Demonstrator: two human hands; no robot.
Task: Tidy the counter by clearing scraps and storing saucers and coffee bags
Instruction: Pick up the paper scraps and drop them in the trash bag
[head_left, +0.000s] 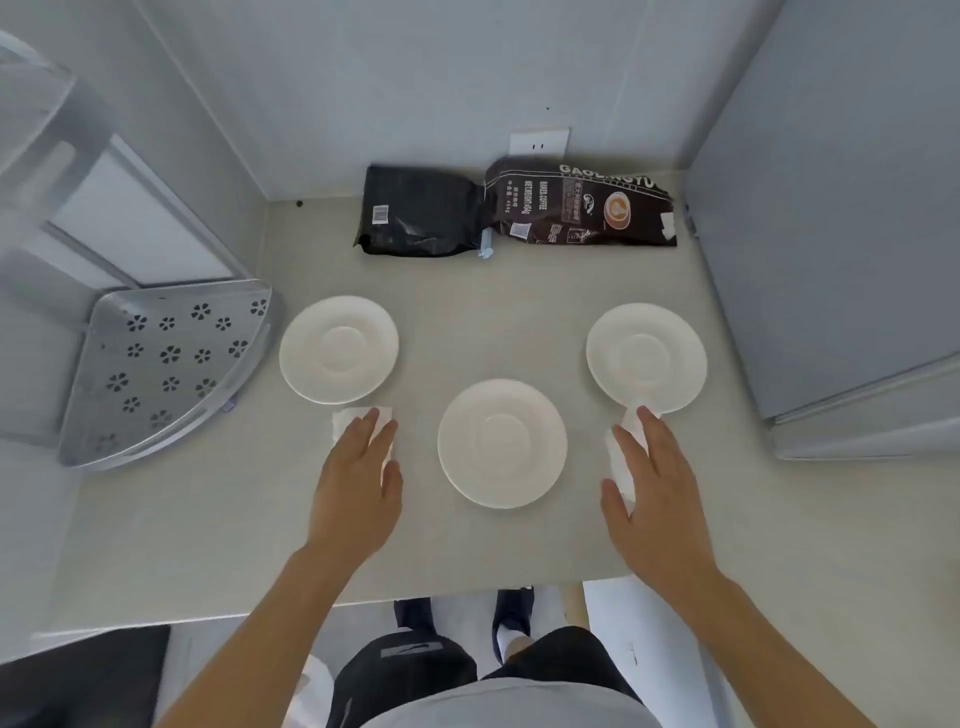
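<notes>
Three white saucers lie on the pale counter: a left saucer (338, 349), a middle saucer (502, 442) and a right saucer (646, 357). Two coffee bags lie at the back against the wall, a black bag (421, 212) and a brown printed bag (582, 205). My left hand (360, 480) rests flat, fingers spread, over a white paper scrap (347, 419). My right hand (649, 493) lies flat over another white paper scrap (621, 462) just below the right saucer. Both scraps are partly hidden under the hands. Neither hand grips anything.
A perforated metal corner rack (156, 374) stands at the counter's left end. A grey cabinet side (821, 249) walls off the right. A wall socket (538, 141) sits behind the bags. The counter's front edge (447, 592) runs just below my wrists.
</notes>
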